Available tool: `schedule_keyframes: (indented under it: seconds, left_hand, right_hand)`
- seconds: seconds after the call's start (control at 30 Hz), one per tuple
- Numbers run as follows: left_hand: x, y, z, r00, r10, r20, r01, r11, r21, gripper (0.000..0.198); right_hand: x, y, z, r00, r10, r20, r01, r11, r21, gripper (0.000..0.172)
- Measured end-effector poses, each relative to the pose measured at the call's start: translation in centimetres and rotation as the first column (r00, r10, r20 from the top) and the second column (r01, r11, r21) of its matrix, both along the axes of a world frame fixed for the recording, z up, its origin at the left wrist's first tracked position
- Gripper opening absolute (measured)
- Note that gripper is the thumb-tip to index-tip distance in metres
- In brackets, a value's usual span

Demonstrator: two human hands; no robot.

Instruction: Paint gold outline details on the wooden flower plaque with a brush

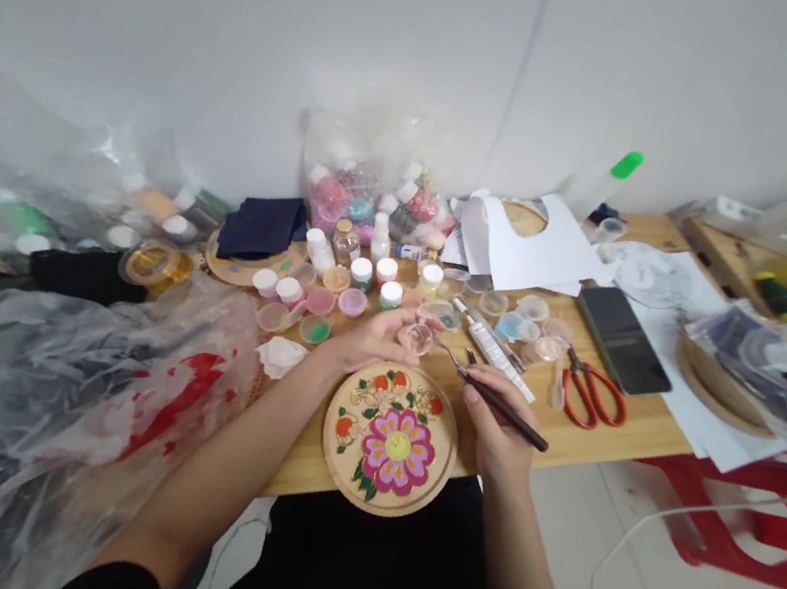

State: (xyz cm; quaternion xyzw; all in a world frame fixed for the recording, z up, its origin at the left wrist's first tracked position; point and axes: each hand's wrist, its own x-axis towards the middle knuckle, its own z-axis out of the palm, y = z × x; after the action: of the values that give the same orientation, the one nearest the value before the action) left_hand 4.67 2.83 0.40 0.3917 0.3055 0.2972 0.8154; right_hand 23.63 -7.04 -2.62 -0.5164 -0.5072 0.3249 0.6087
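My left hand is closed around a small clear plastic cup with pale pinkish contents. Between the fingers of my right hand is a small palette knife with a dark handle. Its thin metal end points left and reaches the cup's rim; I cannot tell whether it touches. Just below both hands, a round wooden board rests at the table's front edge, tilted toward me. It carries a pink and magenta flower with a yellow centre, orange-red blossoms, green leaves and gold outlines.
Paint cups and white-capped jars crowd the table behind my hands. To the right lie a paint tube, red-handled scissors and a phone. Clear plastic sheeting covers the left side. A red stool stands at right.
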Motion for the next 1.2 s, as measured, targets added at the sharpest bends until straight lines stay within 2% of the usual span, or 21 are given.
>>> schedule_keyframes:
  seconds: [0.13, 0.3, 0.43, 0.57, 0.67, 0.77, 0.87, 0.97, 1.1, 1.2]
  left_hand:
    - [-0.1, 0.0, -0.2, 0.995, -0.034, -0.097, 0.044, 0.994, 0.097, 0.056]
    - [-0.2, 0.0, -0.5, 0.98, -0.007, -0.198, 0.038, 0.987, 0.155, 0.049]
    - [-0.2, -0.3, -0.1, 0.969, 0.013, -0.246, 0.036, 0.981, 0.193, 0.049]
    - [-0.2, -0.7, 0.8, 0.949, 0.074, -0.307, 0.003, 0.97, 0.244, 0.052]
    - [-0.3, -1.2, 1.8, 0.888, 0.124, -0.442, 0.012, 0.956, 0.293, 0.051]
    - [-0.3, -1.8, 2.4, 0.831, 0.166, -0.531, 0.01, 0.95, 0.313, 0.046]
    - [-0.2, -2.3, 2.4, 0.789, 0.225, -0.572, 0.005, 0.928, 0.372, 0.039]
    - [0.0, -2.4, 1.9, 0.714, 0.307, -0.63, 0.001, 0.898, 0.439, 0.04]
    - [0.3, -2.5, 2.0, 0.579, 0.39, -0.716, 0.032, 0.867, 0.498, 0.042]
    - [0.6, -2.5, 2.2, 0.538, 0.421, -0.73, 0.03, 0.856, 0.516, 0.039]
  right_hand:
    - [0.5, 0.4, 1.0, 0.994, 0.056, 0.091, -0.061, 0.997, 0.051, 0.012]
    - [0.0, 0.3, 1.5, 0.985, 0.076, 0.158, -0.096, 0.987, 0.126, 0.012]
    - [0.1, 0.1, 1.1, 0.989, 0.104, 0.104, -0.116, 0.986, 0.121, 0.013]
    - [0.8, -0.3, 0.8, 0.977, 0.212, 0.001, -0.211, 0.973, 0.095, 0.025]
    - [1.1, -0.7, 0.8, 0.976, 0.217, -0.02, -0.216, 0.976, 0.039, 0.028]
    - [1.0, -1.0, 0.8, 0.983, 0.182, 0.002, -0.182, 0.983, 0.018, 0.021]
    - [0.8, -1.1, 0.9, 0.979, 0.195, 0.064, -0.198, 0.98, 0.03, 0.015]
    - [0.7, -1.1, 1.0, 0.979, 0.165, 0.121, -0.172, 0.984, 0.048, 0.012]
    - [0.8, -0.9, 1.1, 0.986, 0.126, 0.106, -0.129, 0.991, 0.024, 0.011]
    - [1.0, -0.9, 1.0, 0.986, 0.138, 0.094, -0.137, 0.99, -0.011, 0.014]
